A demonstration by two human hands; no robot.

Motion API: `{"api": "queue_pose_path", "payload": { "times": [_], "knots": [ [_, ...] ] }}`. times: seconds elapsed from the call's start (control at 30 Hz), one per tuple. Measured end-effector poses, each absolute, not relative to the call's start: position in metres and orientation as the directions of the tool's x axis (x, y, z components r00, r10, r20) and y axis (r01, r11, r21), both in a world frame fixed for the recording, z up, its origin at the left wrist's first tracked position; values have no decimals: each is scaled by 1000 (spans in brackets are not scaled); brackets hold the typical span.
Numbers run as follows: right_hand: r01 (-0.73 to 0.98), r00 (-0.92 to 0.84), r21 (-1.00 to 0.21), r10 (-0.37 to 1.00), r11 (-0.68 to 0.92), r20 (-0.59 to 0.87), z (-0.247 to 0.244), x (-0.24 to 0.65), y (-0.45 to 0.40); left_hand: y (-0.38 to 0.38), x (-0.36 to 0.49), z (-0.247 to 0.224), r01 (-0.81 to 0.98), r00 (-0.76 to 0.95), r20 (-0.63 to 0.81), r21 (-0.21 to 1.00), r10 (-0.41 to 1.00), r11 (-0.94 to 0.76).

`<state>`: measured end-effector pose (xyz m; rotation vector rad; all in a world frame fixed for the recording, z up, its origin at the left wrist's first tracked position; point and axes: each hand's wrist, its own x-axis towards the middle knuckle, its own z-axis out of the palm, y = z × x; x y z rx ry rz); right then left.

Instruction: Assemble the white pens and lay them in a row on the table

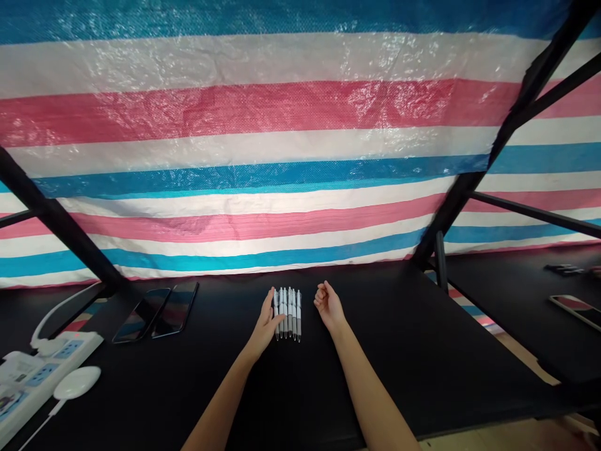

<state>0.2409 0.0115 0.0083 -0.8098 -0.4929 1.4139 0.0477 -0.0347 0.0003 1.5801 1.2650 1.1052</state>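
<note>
"Where are the hands?"

"Apart, holding nothing. The left hand (pixel 265 322) is flat-ish, its fingers (pixel 278 318) against the side of the pens. The right hand (pixel 330 307) sits loosely curled just beside them, at about 1 o'clock from the row."

"And the pens?"

"Six white retractable pens (pixel 287 314) lie side by side at 12 o'clock on the black table (pixel 389 357), between the hands."

"What's farther out?"

"A white power strip (pixel 42 374) and round white charger (pixel 77 382) at 8 o'clock, two smartphones (pixel 157 311) at 10, a tablet (pixel 575 311) on another table at 2, and a striped tarpaulin (pixel 300 125) at 12."
</note>
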Motion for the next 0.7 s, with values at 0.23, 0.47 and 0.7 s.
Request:
{"api": "queue_pose_path", "payload": {
  "times": [0.23,0.47,0.7],
  "knots": [
    [270,213,-957,963,103,164,6,247,6,-21,8,-5,756,0,335,617,942,-219],
    [851,-13,-518,990,86,144,6,239,-1,-24,9,-11,876,33,342,442,939,-192],
    [899,-87,-417,987,137,138,1,238,-1,-26,11,-9,887,24,321,429,947,-168]
  ]
}}
